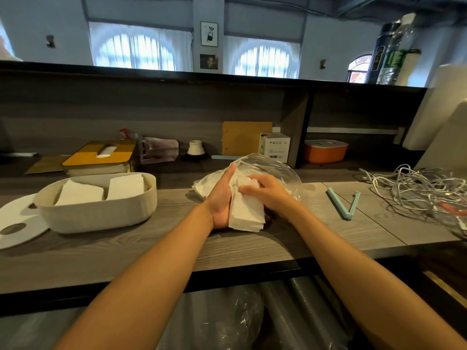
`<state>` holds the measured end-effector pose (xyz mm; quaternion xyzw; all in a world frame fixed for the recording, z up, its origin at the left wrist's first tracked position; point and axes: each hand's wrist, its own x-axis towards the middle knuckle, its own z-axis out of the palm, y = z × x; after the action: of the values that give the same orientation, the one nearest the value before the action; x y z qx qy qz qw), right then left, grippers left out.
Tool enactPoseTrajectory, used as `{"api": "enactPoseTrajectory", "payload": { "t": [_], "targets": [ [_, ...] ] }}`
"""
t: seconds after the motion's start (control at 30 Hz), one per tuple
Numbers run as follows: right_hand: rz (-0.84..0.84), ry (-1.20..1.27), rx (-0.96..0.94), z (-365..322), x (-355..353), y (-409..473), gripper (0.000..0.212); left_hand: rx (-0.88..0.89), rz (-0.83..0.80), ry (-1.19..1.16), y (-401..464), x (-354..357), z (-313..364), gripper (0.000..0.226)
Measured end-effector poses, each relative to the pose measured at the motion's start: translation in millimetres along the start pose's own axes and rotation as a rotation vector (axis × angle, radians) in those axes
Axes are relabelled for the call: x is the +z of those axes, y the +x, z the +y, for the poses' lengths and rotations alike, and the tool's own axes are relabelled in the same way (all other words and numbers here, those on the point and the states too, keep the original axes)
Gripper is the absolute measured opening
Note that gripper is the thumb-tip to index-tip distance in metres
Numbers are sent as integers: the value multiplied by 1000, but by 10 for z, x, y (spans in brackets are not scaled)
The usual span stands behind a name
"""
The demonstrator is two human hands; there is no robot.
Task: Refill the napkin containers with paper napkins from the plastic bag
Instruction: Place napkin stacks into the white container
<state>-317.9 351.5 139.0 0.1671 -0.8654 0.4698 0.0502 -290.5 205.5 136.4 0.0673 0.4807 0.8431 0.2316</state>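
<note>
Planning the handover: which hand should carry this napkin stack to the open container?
Left hand: it cups the napkin stack on the side facing the container; the right hand lies farther away.

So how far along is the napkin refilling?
Partly done: the open beige container already holds two stacks of napkins, with its lid off beside it. In hand: the left hand and right hand hold a napkin stack at the plastic bag. Left: putting it in, lid on.
</note>
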Motion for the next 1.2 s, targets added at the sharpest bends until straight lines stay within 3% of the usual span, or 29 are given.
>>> {"api": "enactPoseTrajectory", "payload": {
  "t": [0.13, 0.27, 0.37, 0.53, 0.7, 0.83, 0.9, 0.97, 1.03, 1.13, 1.2],
  "targets": [
    [114, 112, -55, -32, 3, -49, 6, 8, 40, -33, -78, -14, -4, 67],
    [270, 214, -31, -84, -6, -125, 20, 169, 169, 236, -156, 56, -95, 30],
    [326, 281, -28, -110, 37, -209, 27, 332, 313, 436, -236, 59, -154, 19],
    [265, 491, -60, -235, 150, -455, 22, 394, 485, 379, -474, -20, -121, 24],
    [201, 349, -3, -368, 338, -656, 8, 446, 608, 411, -731, -104, -125, 22],
    [156, 267, 53, -468, 448, -686, 22, 487, 683, 610, -871, -86, -120, 36],
    [177, 353, 105, -552, 511, -673, 32, 509, 761, 689, -893, -47, -109, 32],
    [239, 412, 141, -616, 594, -630, 28, 513, 833, 702, -881, -15, -102, 24],
    [311, 398, 163, -642, 695, -574, 21, 531, 881, 693, -850, -20, -100, 22],
    [398, 336, 179, -625, 777, -527, 35, 560, 951, 729, -816, -46, -92, 26],
    [409, 315, 156, -601, 789, -509, 30, 558, 973, 760, -793, -61, -90, 24]
  ]
}}
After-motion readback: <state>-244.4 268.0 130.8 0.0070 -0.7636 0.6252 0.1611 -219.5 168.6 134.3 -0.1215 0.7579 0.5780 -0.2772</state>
